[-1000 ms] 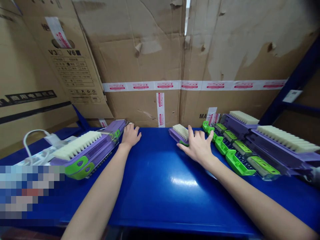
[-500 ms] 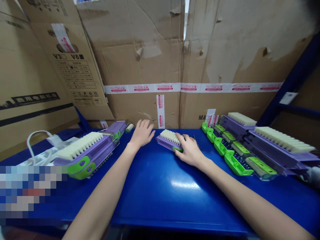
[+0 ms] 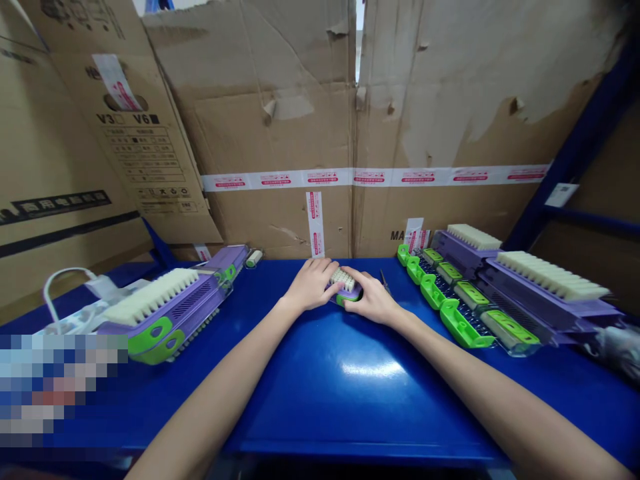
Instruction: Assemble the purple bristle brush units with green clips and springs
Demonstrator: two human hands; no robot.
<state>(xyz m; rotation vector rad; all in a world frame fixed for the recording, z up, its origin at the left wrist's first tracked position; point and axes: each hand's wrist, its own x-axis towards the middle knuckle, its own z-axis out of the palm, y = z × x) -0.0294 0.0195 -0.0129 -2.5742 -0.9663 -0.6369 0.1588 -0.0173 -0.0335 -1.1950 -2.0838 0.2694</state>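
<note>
Your left hand (image 3: pixel 313 285) and right hand (image 3: pixel 373 300) are both clasped on the small purple brush block (image 3: pixel 344 281), one at each end, at 12 o'clock on the blue worktop (image 3: pixel 320 373). Grip its plastic sides, not the bristles, and hold it level. A long brush unit (image 3: pixel 165 310) lies at 9 o'clock, and a row of brush units (image 3: pixel 500 287) at 3 o'clock.

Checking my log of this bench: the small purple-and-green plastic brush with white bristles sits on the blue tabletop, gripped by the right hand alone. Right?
Not quite. The head view shows both hands on it: the left hand and the right hand clasp the small purple-and-green plastic brush with white bristles from either side, on the blue tabletop.
</note>
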